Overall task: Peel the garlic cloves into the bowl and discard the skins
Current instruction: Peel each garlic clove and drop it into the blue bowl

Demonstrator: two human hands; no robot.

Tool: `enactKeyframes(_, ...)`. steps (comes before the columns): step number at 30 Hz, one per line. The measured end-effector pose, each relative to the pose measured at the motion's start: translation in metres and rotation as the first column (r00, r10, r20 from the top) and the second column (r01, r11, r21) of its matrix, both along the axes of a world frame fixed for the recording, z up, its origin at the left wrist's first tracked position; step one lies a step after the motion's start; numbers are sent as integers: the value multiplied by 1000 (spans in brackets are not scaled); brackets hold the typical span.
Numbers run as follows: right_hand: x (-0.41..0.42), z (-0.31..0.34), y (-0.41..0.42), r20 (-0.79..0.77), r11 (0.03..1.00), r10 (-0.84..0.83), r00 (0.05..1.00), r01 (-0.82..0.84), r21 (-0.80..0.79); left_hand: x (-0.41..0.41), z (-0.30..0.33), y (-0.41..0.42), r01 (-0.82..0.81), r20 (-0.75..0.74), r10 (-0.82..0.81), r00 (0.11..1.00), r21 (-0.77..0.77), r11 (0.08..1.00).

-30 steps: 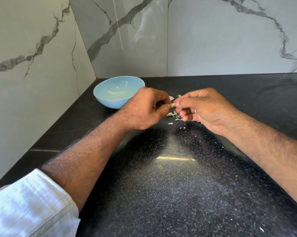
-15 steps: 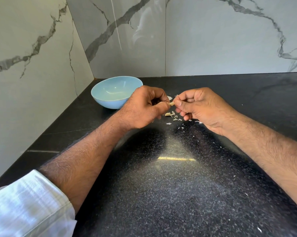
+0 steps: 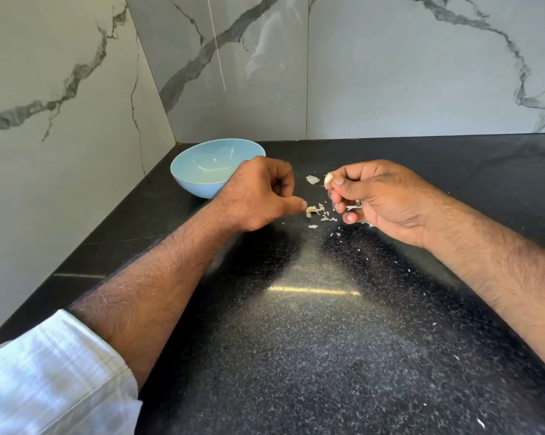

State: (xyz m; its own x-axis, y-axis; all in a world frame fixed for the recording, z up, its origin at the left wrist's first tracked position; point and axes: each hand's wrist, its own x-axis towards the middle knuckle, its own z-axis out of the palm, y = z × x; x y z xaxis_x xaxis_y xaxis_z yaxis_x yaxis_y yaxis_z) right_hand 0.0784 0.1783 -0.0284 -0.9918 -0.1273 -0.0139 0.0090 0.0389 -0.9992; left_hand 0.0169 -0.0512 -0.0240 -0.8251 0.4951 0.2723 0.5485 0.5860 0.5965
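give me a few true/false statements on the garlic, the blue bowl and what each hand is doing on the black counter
1. The right hand pinches a pale garlic clove at its fingertips. True.
2. The round light blue bowl holds several peeled cloves. False: no clove shows in the part of its inside that is in view.
3. Papery white skin scraps lie on the speckled black stone counter between the two hands. True.
4. The left hand is reaching into the bowl. False: it is over the counter beside the bowl, fingers curled, thumb tip next to the scraps.
5. The bowl stands to the right of both hands. False: it sits to the left, near the corner of the marble-patterned wall.
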Motion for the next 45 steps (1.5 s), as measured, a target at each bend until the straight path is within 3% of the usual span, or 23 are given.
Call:
enactKeyframes(3, -1, -2, 1, 6, 999, -21, 1000, 21, 32, 1, -2, -1, 68, -13, -68, 998, 48, 997)
enactKeyframes(7, -2, -4, 1, -11, 997, -48, 999, 48, 52, 6, -4, 8, 143, 132, -191, 973, 308, 941)
enactKeyframes(9, -2, -4, 2, -15, 997, -64, 998, 65, 49, 6, -5, 10, 149, 128, -218, 967, 407, 901)
enactKeyframes(18, 0, -6, -5, -70, 988, -115, 991, 122, 94, 5, -10, 15, 148, 96, -225, 970, 502, 852)
enactKeyframes(22, 0, -3, -5, -188, 958, -221, 957, 250, 143, 4, -11, 14, 154, 17, -182, 983, 460, 875)
enactKeyframes(25, 3, 2, -6, -244, 957, -180, 953, 228, 181, 4, -13, 14, 157, -44, -152, 987, 389, 908)
enactKeyframes(38, 1, 1, -6, -242, 941, -140, 960, 205, 268, 5, -15, 18, 180, -206, -112, 972, 348, 920)
enactKeyframes(45, -2, -3, -6, -296, 865, -134, 946, 258, 431, 7, -18, 21, 187, -278, -105, 955, 287, 939)
